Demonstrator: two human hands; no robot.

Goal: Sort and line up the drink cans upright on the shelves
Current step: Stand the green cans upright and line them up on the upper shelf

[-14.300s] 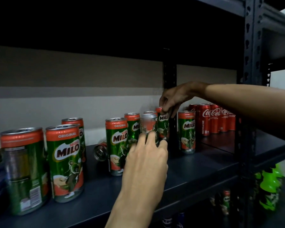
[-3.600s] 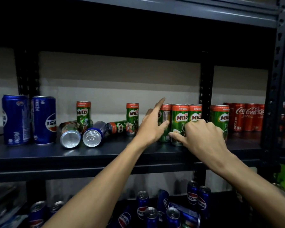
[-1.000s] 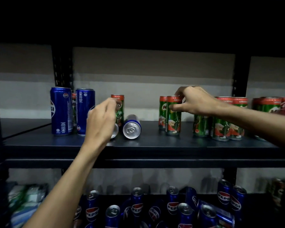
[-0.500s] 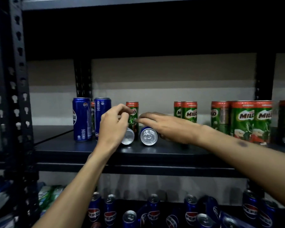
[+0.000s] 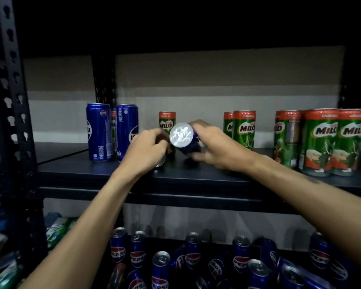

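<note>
left hand (image 5: pixel 146 152) and right hand (image 5: pixel 214 148) each got a can on the shelf (image 5: pixel 71 163)

right hand is wrapped round a blue Pepsi can (image 5: pixel 180 134), tipped so its silver end faces the camera; left hand is curled tight over a half-hidden can (image 5: pixel 161 162) low on the shelf, only a silver rim showing, so can't tell the brand; two tall Pepsi cans (image 5: pixel 98 132) stand upright just left of it; one Milo can (image 5: pixel 167 122) upright right behind the hands; more Milo cans (image 5: pixel 321 140) upright off to the right; jumbled Pepsi cans (image 5: pixel 161 265) on the shelf below
</note>
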